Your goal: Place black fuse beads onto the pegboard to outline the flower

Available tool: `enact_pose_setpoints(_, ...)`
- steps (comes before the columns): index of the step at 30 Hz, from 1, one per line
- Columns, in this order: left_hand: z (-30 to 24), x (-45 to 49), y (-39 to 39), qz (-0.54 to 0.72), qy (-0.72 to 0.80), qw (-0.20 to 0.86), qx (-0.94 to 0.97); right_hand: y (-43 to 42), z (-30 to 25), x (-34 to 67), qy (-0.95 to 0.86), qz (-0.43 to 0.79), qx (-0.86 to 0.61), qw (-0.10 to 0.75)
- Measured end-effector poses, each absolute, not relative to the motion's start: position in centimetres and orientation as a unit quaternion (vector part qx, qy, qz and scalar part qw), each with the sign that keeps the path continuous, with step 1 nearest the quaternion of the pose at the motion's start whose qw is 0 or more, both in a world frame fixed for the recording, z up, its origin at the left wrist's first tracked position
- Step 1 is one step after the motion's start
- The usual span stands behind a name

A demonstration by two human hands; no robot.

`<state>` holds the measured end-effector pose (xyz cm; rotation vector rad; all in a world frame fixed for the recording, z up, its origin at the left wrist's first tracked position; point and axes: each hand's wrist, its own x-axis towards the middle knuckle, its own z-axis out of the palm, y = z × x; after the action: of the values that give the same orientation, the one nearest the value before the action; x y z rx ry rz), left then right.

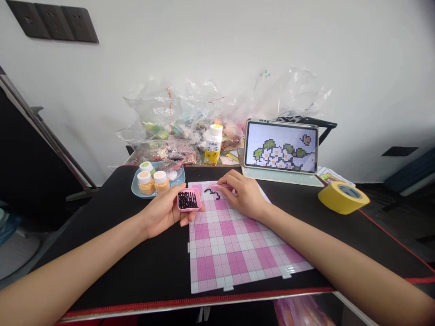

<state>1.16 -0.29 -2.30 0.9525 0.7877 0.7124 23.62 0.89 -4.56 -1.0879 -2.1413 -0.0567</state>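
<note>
Head view: left hand (163, 210) pinches the likely light, stiff pink bead tray (189, 209) by its sides; fingers of right hand (245, 192) gather, grip unclear.

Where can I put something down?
Black mat shows bare between the left forearm and checkered board, and between the right forearm and yellow tape roll. Behind, bags, a bottle and a tablet crowd together.

I look in remotely on a craft corner: worktop (146, 271), gridded board (236, 262), beads (187, 200), and a tablet (282, 145) showing a pattern (276, 156).
</note>
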Motion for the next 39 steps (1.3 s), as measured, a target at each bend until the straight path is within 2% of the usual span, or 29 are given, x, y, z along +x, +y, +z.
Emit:
enact_pose_setpoints(16,-1.85,1.43,-0.85,0.341,0.394,0.749,0.41,0.53,-4.37,23.34,-0.834,-0.038,-0.429,0.345)
enact_pose_setpoints(26,-1.78,1.5,-0.77,0.342,0.4,0.749,0.402,1.08,-4.62,23.65,-0.826,-0.054,-0.428,0.363)
enact_pose_setpoints(39,-1.93,1.32,-0.57,0.335,0.408,0.736,0.423,0.8,-4.38,23.24,-0.845,-0.059,-0.412,0.336)
